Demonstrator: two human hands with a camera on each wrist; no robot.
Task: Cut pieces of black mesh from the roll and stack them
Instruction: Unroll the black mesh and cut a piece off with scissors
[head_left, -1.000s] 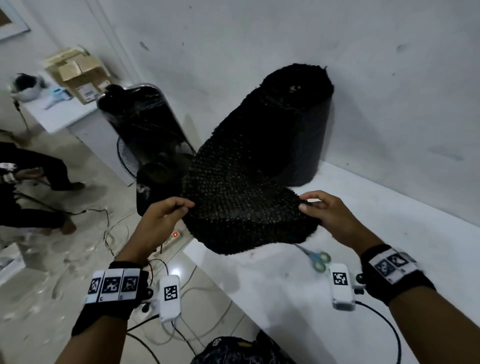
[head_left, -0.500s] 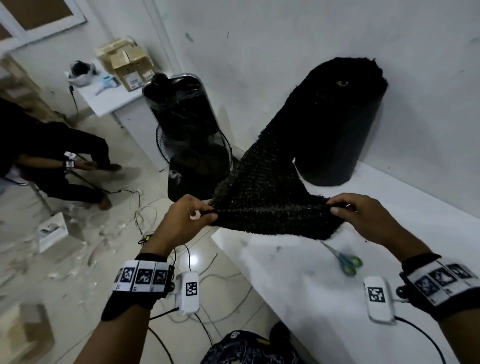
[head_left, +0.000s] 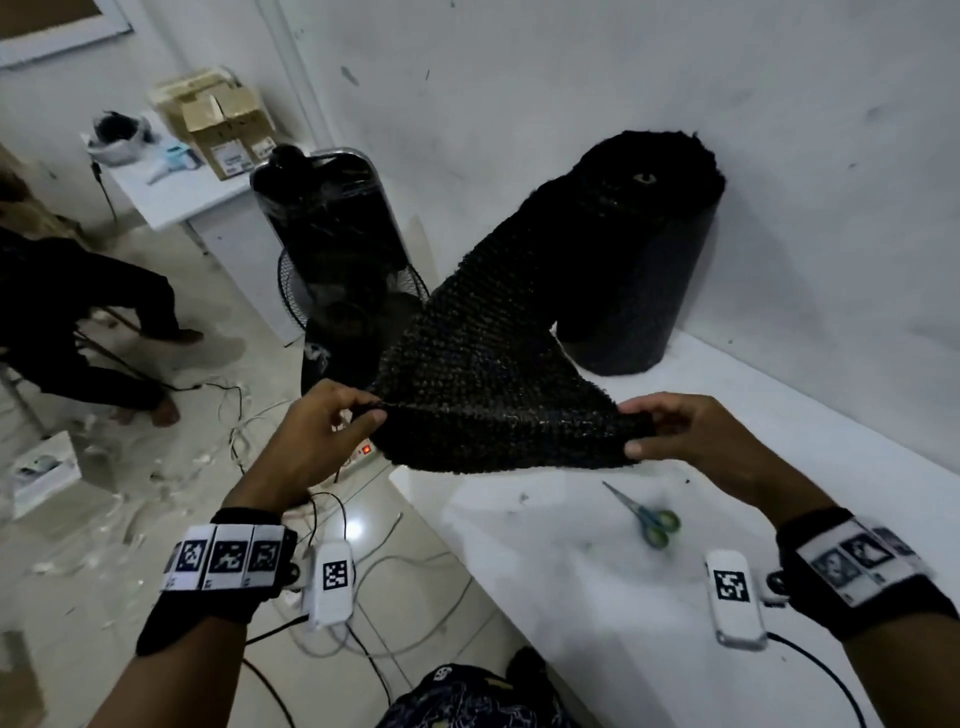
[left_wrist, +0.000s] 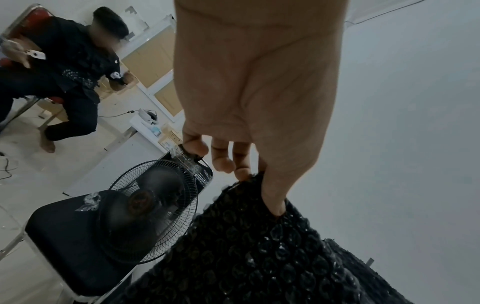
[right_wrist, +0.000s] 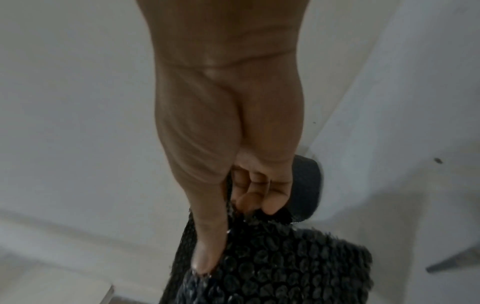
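Note:
A thick roll of black mesh (head_left: 649, 249) stands upright on the white table (head_left: 571, 597) against the wall. A sheet of mesh (head_left: 483, 374) runs from it toward me, folded over at its near edge. My left hand (head_left: 358, 415) pinches the fold's left corner, off the table's left edge. My right hand (head_left: 644, 431) pinches the right corner above the table. In the left wrist view the thumb and fingers (left_wrist: 241, 174) clamp the bubbly mesh (left_wrist: 259, 257). The right wrist view shows the same pinch on the mesh (right_wrist: 272, 257). Green-handled scissors (head_left: 647, 514) lie on the table below the right hand.
A black fan (head_left: 332, 270) and a black chair stand left of the table. Cables and a power strip (head_left: 358, 452) lie on the tiled floor. A seated person (head_left: 78, 322) is at far left. A side table (head_left: 176, 192) carries cardboard boxes.
Both hands have stayed on the mesh corners while more sheet has come off the roll. The hanging flap has shortened into a flatter fold. The view has swung left.

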